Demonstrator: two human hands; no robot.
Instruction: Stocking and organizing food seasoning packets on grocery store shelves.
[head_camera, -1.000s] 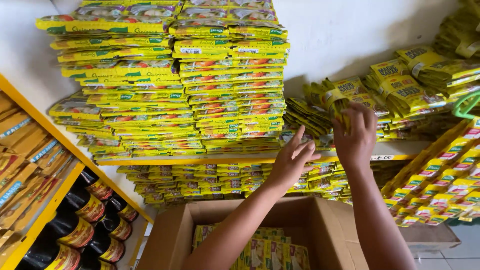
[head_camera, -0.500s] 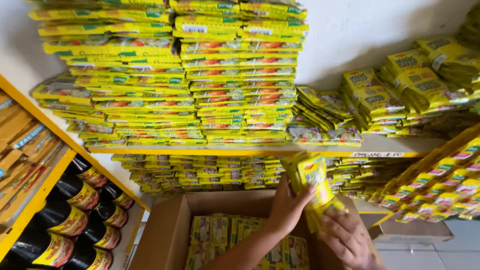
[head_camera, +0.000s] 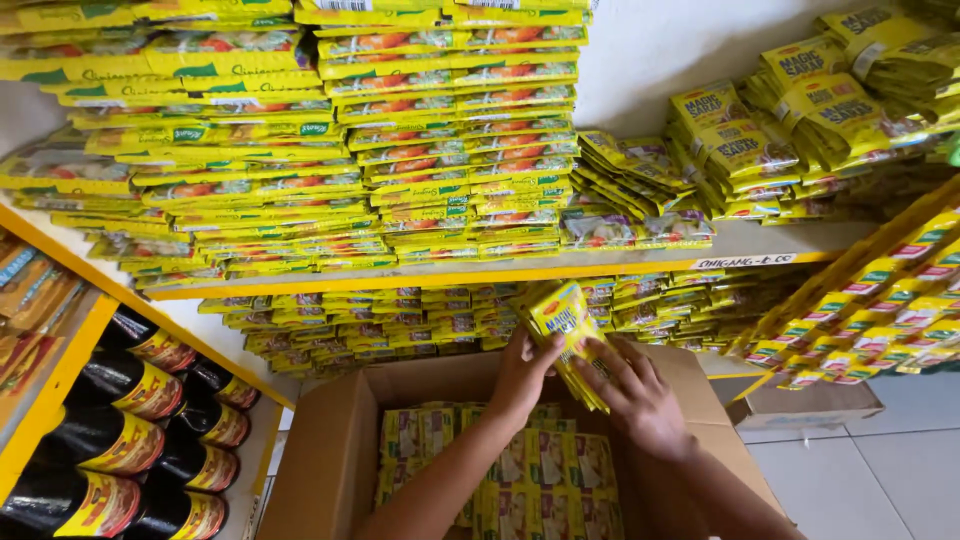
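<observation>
Left hand (head_camera: 522, 368) and right hand (head_camera: 632, 392) both grip a bundle of yellow packets (head_camera: 570, 325) above the open cardboard box (head_camera: 330, 450), just below the shelf (head_camera: 600, 262); best squared evenly, fingers tight.

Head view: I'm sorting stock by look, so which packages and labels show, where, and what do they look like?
Sachet bundle: yellow, flat, held by both hands above the box.
Cardboard box: brown, open, bottom centre, filled with yellow sachets.
Stacked packets: flat yellow with green and red, upper shelf left.
Sachet piles: yellow, upper shelf right.
Bottles: dark, red-yellow labels, lower left.
Shelf label: small white strip, shelf edge.
</observation>
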